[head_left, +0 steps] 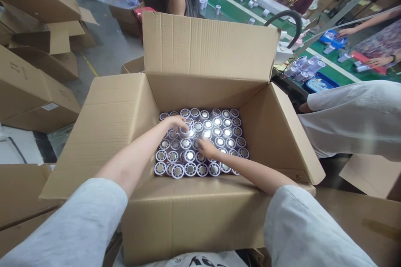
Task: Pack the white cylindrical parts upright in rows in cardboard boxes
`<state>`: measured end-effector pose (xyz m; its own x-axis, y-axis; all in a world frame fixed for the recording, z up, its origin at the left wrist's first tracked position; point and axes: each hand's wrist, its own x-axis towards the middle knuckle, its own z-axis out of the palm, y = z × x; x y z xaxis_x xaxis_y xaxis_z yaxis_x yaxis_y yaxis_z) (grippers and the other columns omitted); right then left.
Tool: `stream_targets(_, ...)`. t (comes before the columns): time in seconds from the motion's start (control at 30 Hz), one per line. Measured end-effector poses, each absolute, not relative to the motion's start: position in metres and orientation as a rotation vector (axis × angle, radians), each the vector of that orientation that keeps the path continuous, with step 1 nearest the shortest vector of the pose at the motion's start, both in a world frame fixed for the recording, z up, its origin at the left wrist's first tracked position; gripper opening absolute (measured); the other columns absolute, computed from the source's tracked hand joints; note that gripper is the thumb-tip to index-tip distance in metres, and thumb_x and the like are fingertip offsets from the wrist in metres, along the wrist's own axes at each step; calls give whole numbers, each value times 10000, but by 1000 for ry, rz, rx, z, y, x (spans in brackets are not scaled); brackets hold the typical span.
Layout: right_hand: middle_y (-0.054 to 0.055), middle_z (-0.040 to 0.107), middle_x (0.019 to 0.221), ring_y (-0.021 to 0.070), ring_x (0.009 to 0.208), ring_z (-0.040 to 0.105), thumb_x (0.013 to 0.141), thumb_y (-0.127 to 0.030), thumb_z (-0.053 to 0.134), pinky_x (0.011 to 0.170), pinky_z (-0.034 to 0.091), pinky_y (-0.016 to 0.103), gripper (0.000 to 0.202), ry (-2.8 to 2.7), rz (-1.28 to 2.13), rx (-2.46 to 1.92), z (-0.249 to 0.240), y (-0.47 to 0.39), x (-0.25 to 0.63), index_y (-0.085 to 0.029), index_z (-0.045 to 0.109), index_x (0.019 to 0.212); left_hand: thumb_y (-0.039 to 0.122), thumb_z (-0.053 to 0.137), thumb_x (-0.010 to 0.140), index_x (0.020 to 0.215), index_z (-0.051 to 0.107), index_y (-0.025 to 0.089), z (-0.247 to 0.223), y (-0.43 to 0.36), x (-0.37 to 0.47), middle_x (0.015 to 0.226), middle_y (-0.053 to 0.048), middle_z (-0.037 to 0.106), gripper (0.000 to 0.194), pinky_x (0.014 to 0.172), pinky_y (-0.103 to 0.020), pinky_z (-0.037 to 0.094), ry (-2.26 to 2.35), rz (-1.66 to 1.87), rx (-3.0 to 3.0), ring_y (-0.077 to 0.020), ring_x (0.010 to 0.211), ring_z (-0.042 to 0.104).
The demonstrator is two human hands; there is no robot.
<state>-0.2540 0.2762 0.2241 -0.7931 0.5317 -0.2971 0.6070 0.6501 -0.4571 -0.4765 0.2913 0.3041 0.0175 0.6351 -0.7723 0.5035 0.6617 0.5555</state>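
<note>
In front of me stands an open cardboard box, holding rows of white, round-ended cylindrical parts. Each shows a ringed rim with a shiny silver disc in its middle. Both of my arms reach down inside. My left hand is closed at the rim of one white cylindrical part in the left-centre rows. Slightly nearer and to the right, my right hand has its fingers curled on another part, which is partly covered by them. The lower sides of the parts are mostly hidden by their neighbours.
The box flaps stand spread outward. Other cartons crowd the left side. Beyond lies a green work table with more white cylinders and a blue tray. Several people work along it; a pale-clothed leg is close at right.
</note>
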Motion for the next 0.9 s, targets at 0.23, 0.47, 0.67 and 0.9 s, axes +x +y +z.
stream_targets(0.23, 130, 503, 1305, 245, 1184, 479, 740, -40, 506, 984, 394, 356, 406, 2796, -1026, 828, 224, 274, -249, -137, 604, 1122, 161, 689, 668, 1183, 527, 118, 286, 291, -424, 1101, -95, 652, 542, 738, -244, 527, 1671, 205, 1234, -206, 935, 644)
stream_targets(0.47, 30, 707, 950, 188, 909, 638, 829, -120, 396, 857, 475, 280, 330, 2469, -1253, 1163, 231, 293, -234, -179, 688, 970, 249, 739, 655, 1185, 567, 136, 265, 293, -405, 1254, -94, 590, 568, 972, -239, 408, 1676, 38, 1549, -236, 1173, 532)
stream_targets(0.67, 85, 649, 1065, 172, 894, 612, 842, -145, 406, 808, 470, 278, 350, 2480, -1118, 1482, 237, 309, -236, -141, 536, 1167, 149, 705, 653, 1142, 585, 96, 261, 288, -404, 1182, -157, 615, 506, 914, -273, 446, 1707, -95, 1573, -276, 1107, 572)
stream_targets(0.9, 146, 505, 1285, 252, 1108, 510, 821, -158, 483, 858, 444, 331, 539, 2600, -668, 1121, 239, 306, -254, -134, 391, 1351, 136, 730, 612, 995, 643, 59, 265, 297, -408, 1060, -193, 653, 401, 904, -307, 455, 1760, -179, 1549, -326, 1058, 588)
